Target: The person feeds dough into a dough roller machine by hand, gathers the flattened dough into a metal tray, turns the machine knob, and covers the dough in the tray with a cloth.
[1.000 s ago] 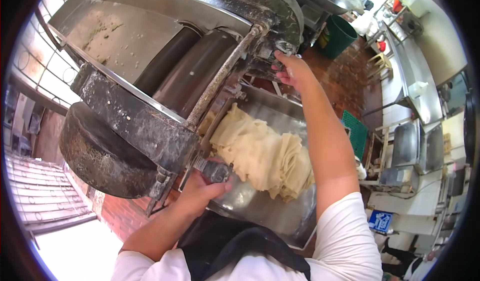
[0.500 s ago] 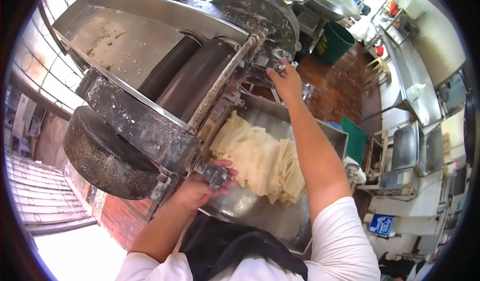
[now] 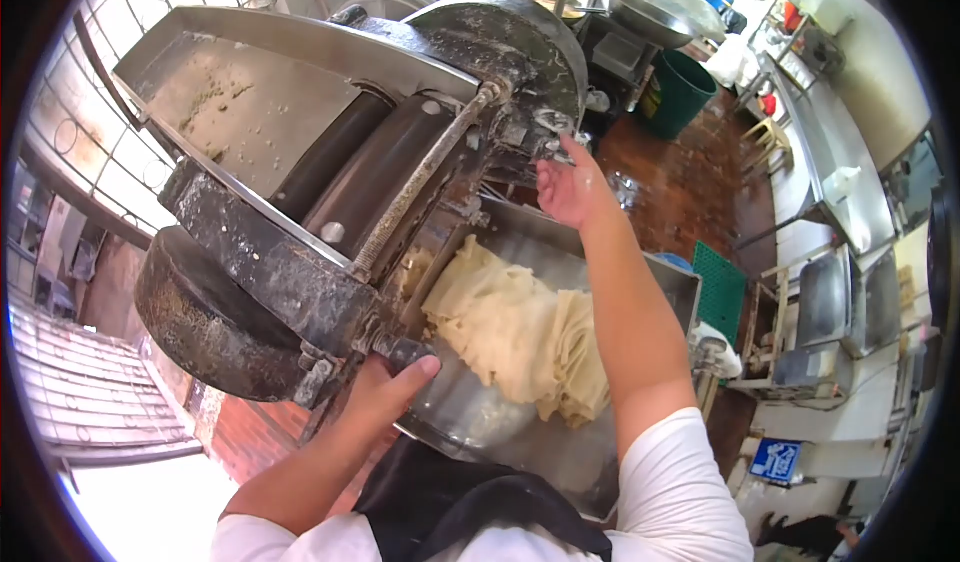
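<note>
A dough sheeter [image 3: 270,232] with two dark rollers [image 3: 375,172] fills the left and middle of the view. My left hand [image 3: 385,397] is wrapped around the near adjusting knob [image 3: 405,352], with its thumb laid over the top. At the far end, my right hand [image 3: 578,190] is at the other adjusting knob [image 3: 553,142]; its index finger reaches up against the knob and the other fingers are curled. Below the rollers, a folded, layered sheet of pale dough [image 3: 515,327] lies in a metal tray [image 3: 480,417].
The sheeter's metal hopper [image 3: 240,92] holds scattered dough crumbs. A green bin [image 3: 677,92] stands on the wet brick-tiled floor beyond. To the right are a green crate [image 3: 718,277] and a steel counter [image 3: 835,177]. A barred window is at the left.
My left hand has turned around the near knob, its thumb now on top. My right hand has rotated and dropped slightly at the far knob. The view has shifted a little.
</note>
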